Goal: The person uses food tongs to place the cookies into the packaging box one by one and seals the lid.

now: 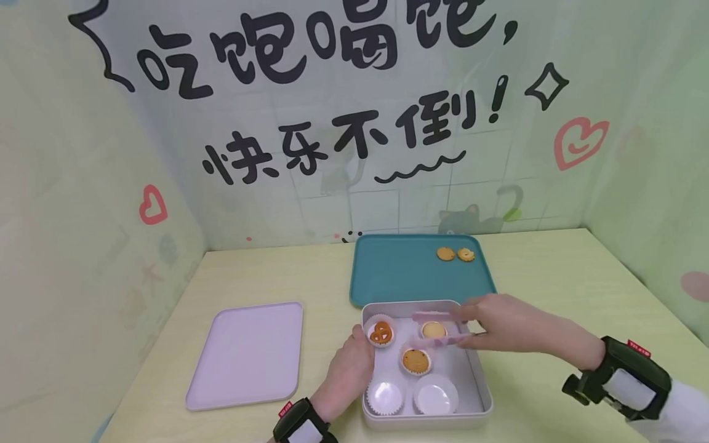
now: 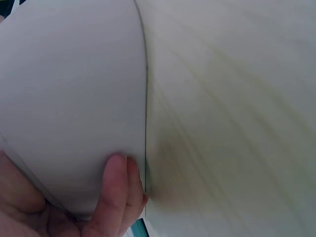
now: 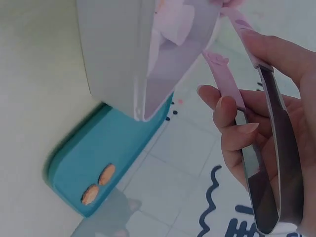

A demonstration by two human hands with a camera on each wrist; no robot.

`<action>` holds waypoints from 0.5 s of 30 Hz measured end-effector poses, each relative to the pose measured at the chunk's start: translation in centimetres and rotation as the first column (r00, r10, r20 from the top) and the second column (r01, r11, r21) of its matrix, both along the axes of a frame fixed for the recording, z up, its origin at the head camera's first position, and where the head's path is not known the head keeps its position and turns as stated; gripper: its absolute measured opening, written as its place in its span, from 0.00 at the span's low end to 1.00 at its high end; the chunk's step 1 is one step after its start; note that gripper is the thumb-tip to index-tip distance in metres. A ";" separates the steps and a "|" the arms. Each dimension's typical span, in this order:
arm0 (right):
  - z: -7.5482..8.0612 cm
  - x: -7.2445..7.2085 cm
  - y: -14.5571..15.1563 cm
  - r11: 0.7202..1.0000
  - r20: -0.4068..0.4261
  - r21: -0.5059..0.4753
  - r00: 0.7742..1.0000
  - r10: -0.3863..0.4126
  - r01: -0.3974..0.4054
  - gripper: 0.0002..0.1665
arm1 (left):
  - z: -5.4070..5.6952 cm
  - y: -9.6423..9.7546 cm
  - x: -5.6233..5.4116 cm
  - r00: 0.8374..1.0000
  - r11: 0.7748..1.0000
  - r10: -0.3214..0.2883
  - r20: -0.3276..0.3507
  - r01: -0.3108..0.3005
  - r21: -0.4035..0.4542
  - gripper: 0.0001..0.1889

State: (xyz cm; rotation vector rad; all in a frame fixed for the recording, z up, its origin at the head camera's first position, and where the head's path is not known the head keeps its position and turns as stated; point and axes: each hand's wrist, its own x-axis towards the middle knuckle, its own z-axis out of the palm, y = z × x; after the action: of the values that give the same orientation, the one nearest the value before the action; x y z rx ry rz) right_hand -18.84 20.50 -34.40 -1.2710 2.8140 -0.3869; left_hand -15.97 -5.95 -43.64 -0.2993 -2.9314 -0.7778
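Observation:
My left hand (image 1: 351,361) grips the left wall of a pale lilac box (image 1: 465,421); in the left wrist view, fingers (image 2: 114,190) press the wall's outside. My right hand (image 1: 495,321) holds pink-tipped metal food tongs (image 3: 274,133). Their pink arms stand apart, one on each side of a plain round cookie (image 1: 434,330) at the box's upper right. Contact with the cookie cannot be told. Inside the box, a pretzel (image 1: 381,333) and a speckled cookie (image 1: 415,362) sit in white paper cups. Two more cups, a left one (image 1: 384,398) and a right one (image 1: 436,395), stand empty in front.
A teal tray (image 1: 399,271) lies behind the box, carrying a flat cookie (image 1: 445,253) and a ring-patterned cookie (image 1: 466,255) at its right. On the left lies a flat lilac tray (image 1: 249,357). A printed curtain (image 1: 332,203) closes the back of the wooden table (image 1: 554,295).

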 end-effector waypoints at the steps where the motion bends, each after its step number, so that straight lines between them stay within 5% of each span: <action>1: 0.3 -0.5 0.4 1.000 -0.012 -0.010 1.000 -0.015 0.015 0.22 | 0.0 0.0 0.0 1.000 1.000 0.000 0.001 0.000 0.002 0.08; 5: 1.4 -3.3 2.5 0.992 -0.086 -0.005 0.989 -0.122 0.122 0.25 | 0.1 -0.1 0.0 1.000 1.000 -0.004 0.007 0.004 0.006 0.09; 9: 1.6 -6.4 5.0 0.966 -0.108 0.053 0.963 -0.246 0.253 0.17 | 0.2 -0.1 0.0 1.000 1.000 -0.012 0.011 0.012 0.010 0.09; 15: 0.4 -9.9 7.6 0.947 -0.062 0.103 0.952 -0.299 0.304 0.16 | 0.1 0.2 0.0 0.999 1.000 -0.001 0.035 0.000 0.016 0.10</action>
State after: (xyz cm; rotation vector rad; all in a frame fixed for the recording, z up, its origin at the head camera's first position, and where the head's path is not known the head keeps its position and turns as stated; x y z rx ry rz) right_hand -28.75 28.07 -33.95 -0.8396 3.0249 -0.2057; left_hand -16.00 -5.77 -43.51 -0.2876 -2.9565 -0.8146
